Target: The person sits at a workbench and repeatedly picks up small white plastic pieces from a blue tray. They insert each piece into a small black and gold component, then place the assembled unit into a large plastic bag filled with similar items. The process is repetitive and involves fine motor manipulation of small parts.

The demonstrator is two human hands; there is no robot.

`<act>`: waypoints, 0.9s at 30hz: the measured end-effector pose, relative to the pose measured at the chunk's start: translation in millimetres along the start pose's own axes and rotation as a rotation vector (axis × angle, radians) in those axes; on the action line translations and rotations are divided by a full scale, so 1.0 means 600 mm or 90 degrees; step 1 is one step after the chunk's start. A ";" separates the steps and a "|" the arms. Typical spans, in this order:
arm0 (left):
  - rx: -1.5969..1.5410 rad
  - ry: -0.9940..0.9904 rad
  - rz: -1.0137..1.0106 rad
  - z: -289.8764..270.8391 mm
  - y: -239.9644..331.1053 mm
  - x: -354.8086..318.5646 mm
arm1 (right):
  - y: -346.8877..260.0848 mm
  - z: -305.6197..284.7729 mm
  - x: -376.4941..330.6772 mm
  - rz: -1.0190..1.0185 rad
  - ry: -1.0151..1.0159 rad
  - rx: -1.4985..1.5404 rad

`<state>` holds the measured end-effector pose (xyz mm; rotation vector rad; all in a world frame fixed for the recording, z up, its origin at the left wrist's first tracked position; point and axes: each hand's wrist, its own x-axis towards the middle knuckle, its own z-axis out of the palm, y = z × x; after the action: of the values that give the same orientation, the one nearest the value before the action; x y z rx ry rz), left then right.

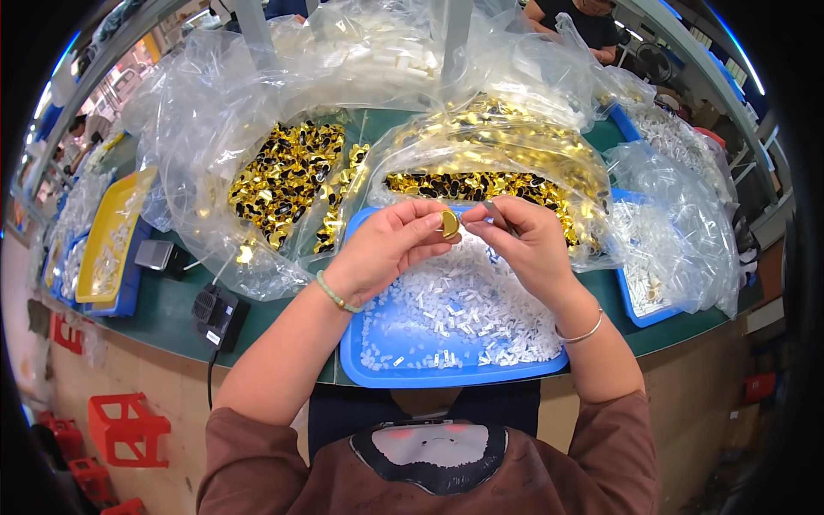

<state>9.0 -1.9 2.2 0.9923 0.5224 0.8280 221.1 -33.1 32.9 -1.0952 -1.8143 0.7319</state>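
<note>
While hands [393, 238] [528, 242] pinch, a curved piece [451, 225] gleams.

Pinches a gold part [450, 226] in the left hand [403, 233]; holds a thin grey tool [492, 209] in the right hand [530, 236], just beside it. Reaches over a blue tray [455, 378] of white pieces [489, 300] at the counter's [167, 309] near edge. Faces clear bags [193, 146] of gold parts toward the far edge, a yellow tray [120, 197] near the left edge.
</note>
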 end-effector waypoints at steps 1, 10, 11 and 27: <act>-0.003 -0.004 0.008 0.000 -0.001 -0.001 | 0.002 0.004 0.000 0.024 0.030 0.029; 0.032 -0.010 0.044 0.004 -0.005 -0.003 | 0.009 0.004 0.003 -0.029 0.023 0.034; 0.041 -0.007 0.045 0.005 -0.005 -0.004 | 0.004 0.003 0.003 -0.027 0.021 0.018; 0.035 -0.014 0.032 0.010 -0.002 -0.006 | 0.004 0.019 0.003 -0.250 0.084 -0.092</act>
<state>11.7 -8.4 4.2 1.0665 0.5058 0.8503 211.6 -30.8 26.3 -0.8175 -1.9113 0.2938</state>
